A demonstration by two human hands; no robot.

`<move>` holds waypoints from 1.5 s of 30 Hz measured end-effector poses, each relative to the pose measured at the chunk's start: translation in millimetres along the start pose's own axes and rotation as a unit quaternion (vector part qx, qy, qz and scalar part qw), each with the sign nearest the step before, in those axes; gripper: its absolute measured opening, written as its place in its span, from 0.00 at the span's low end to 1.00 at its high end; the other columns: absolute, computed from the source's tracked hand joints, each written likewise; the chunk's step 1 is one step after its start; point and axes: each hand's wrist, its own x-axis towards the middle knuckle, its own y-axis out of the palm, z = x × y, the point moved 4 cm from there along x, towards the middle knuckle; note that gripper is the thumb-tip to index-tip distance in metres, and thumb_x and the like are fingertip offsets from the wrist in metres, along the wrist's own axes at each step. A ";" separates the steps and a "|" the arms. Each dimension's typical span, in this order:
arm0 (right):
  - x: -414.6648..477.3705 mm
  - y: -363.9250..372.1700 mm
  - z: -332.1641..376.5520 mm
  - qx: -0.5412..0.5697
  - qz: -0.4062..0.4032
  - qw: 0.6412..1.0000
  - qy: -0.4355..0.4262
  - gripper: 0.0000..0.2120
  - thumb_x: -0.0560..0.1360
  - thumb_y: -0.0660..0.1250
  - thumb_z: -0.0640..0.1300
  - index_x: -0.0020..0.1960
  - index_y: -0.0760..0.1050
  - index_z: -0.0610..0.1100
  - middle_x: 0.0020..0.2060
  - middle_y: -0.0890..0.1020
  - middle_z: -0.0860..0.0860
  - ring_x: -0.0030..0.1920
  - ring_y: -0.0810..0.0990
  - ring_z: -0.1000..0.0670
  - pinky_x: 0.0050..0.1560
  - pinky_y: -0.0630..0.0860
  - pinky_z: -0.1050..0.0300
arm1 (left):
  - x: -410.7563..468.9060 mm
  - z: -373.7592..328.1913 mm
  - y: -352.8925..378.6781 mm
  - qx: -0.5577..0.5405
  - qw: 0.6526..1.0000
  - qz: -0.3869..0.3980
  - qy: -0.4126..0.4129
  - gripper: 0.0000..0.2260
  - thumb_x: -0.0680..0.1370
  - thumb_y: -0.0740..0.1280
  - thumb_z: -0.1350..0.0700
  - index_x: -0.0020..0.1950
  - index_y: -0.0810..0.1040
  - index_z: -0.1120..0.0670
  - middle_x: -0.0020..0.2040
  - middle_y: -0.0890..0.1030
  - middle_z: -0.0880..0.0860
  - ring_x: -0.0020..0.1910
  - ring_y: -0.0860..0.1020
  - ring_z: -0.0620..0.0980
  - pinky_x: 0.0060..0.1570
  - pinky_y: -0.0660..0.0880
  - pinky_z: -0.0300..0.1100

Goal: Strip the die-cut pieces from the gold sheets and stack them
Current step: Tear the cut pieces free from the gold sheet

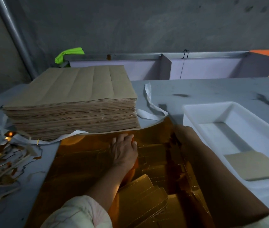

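Note:
A large gold sheet [84,162] lies on the grey table in front of me, its right edge curled up and showing its brown back [201,162]. My left hand [123,150] rests palm down near the sheet's far edge, fingers pressed on the foil, holding nothing. Gold die-cut pieces [140,195] with dashed fold lines lie overlapped under my forearm. Behind the sheet stands a tall stack of brown-backed sheets [74,102]. My right hand is out of view.
A white tray [212,109] at the right holds a small stack of brown squares [252,167]. Gold and white scrap trimmings [2,162] are heaped at the left edge. White strips [150,102] lie beside the tall stack. A wall and metal frame stand behind the table.

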 end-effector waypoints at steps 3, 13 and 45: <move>-0.1 1.0 4.4 -0.015 0.009 1.000 -0.017 0.11 0.78 0.61 0.37 0.37 0.69 0.41 0.32 0.71 0.45 0.32 0.71 0.48 0.38 0.70 0.56 | 0.0 -0.8 0.4 0.000 1.000 0.002 -0.002 0.20 0.83 0.54 0.44 0.75 0.65 0.43 0.72 0.66 0.45 0.69 0.63 0.48 0.67 0.60 0.45; -1.3 11.6 -16.2 0.046 0.021 0.998 -0.035 0.10 0.75 0.72 0.46 0.43 0.75 0.40 0.33 0.78 0.44 0.28 0.76 0.50 0.28 0.74 0.61 | 1.0 -2.4 0.8 0.021 1.000 0.010 -0.013 0.22 0.83 0.53 0.43 0.77 0.63 0.44 0.73 0.65 0.46 0.70 0.63 0.49 0.67 0.60 0.46; -5.3 4.1 -21.6 0.325 0.022 0.945 0.034 0.12 0.73 0.61 0.38 0.56 0.73 0.43 0.50 0.80 0.40 0.49 0.82 0.40 0.43 0.84 0.49 | -1.3 -6.6 -5.8 -0.023 0.999 -0.014 -0.027 0.18 0.81 0.59 0.43 0.71 0.65 0.43 0.71 0.69 0.47 0.69 0.65 0.50 0.65 0.62 0.46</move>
